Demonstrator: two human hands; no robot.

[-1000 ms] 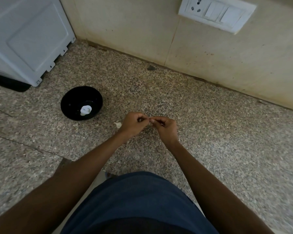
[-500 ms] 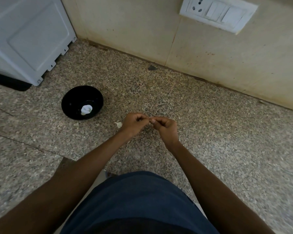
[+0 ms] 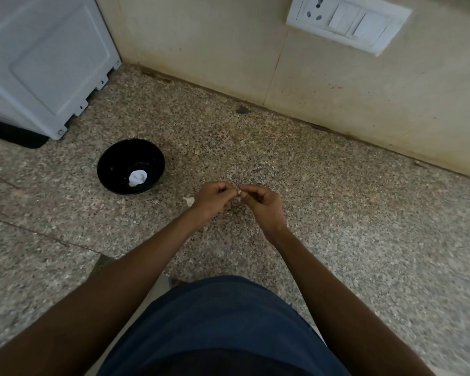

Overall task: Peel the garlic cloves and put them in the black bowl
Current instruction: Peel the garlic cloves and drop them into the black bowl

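Note:
My left hand [image 3: 213,198] and my right hand [image 3: 263,203] meet fingertip to fingertip above the speckled counter, both pinching a small garlic clove [image 3: 238,191] that is mostly hidden by the fingers. The black bowl [image 3: 111,169] sits to the left of my hands, with white peeled garlic [image 3: 137,177] lying at its bottom. A pale garlic piece [image 3: 189,200] lies on the counter just left of my left wrist.
The granite counter [image 3: 364,226] runs back to a cream tiled wall [image 3: 337,90] with a white switch plate [image 3: 347,21]. A white appliance [image 3: 44,58] stands at the back left, behind the bowl. My dark blue clothing fills the bottom centre.
Both hands have stayed together on the clove, with only slight finger movement. The bowl and the loose piece have not moved.

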